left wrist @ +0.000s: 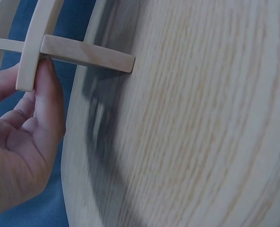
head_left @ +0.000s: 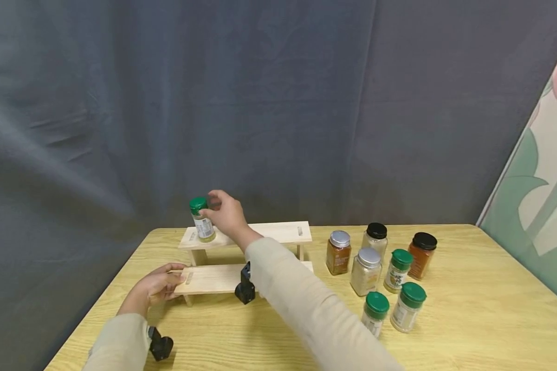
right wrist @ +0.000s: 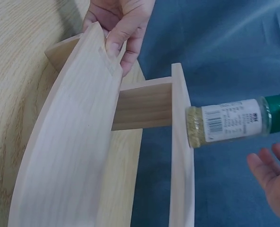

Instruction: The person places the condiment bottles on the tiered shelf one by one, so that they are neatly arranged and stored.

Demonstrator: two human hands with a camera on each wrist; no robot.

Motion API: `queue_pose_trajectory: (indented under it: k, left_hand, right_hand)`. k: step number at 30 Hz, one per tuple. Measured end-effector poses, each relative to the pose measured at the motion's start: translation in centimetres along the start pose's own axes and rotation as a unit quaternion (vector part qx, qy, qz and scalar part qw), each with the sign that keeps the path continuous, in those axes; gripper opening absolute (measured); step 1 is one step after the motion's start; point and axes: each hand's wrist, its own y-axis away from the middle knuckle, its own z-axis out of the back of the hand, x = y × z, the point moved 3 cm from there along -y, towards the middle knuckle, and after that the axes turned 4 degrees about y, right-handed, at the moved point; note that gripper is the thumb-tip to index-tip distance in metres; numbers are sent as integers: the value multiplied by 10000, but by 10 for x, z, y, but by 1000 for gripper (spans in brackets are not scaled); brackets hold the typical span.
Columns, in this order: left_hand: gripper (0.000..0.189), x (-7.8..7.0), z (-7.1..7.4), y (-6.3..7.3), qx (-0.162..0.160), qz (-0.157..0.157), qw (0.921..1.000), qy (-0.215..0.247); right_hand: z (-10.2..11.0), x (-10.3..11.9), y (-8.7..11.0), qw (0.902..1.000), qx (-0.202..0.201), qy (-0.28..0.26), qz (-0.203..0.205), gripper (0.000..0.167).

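Observation:
A two-tier wooden shelf (head_left: 215, 280) stands on the table. My left hand (head_left: 160, 283) pinches the left end of its lower board; in the left wrist view the hand (left wrist: 29, 127) has thumb and fingers on either side of the board edge. A spice jar (head_left: 205, 228) with a green cap stands upright at the left end of the upper board. Beside its cap is my right hand (head_left: 227, 214), thumb at the cap and the other fingers spread away from it. The right wrist view shows the jar (right wrist: 232, 120) with its base on the board and those fingers apart from it.
Right of the shelf stand several jars: an orange-brown one with a silver lid (head_left: 338, 252), a pale one with a silver lid (head_left: 366, 271), black-lidded jars (head_left: 421, 256) and green-capped spice jars (head_left: 406, 307). A dark curtain (head_left: 278, 113) hangs behind the table.

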Motion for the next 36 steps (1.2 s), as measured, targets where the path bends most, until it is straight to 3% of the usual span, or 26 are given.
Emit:
queue_pose_trajectory:
  k: [9, 16, 24, 36]
  left_hand:
    - [52, -4, 0, -8, 26, -57, 10000, 44]
    - [51, -7, 2, -16, -113, -65, 9998, 148]
    - [51, -8, 3, -18, -285, 3, 9996, -1]
    - [54, -7, 3, -19, -231, 28, 9997, -47]
  right_hand:
    - [33, -2, 10, 9995, -267, -132, 47, 43]
    - [61, -2, 23, 9992, -156, -351, -107, 44]
    - [88, -4, 45, 9966, 41, -785, -253, 43]
    - [128, -12, 87, 9908, 46, -1340, -171, 42]
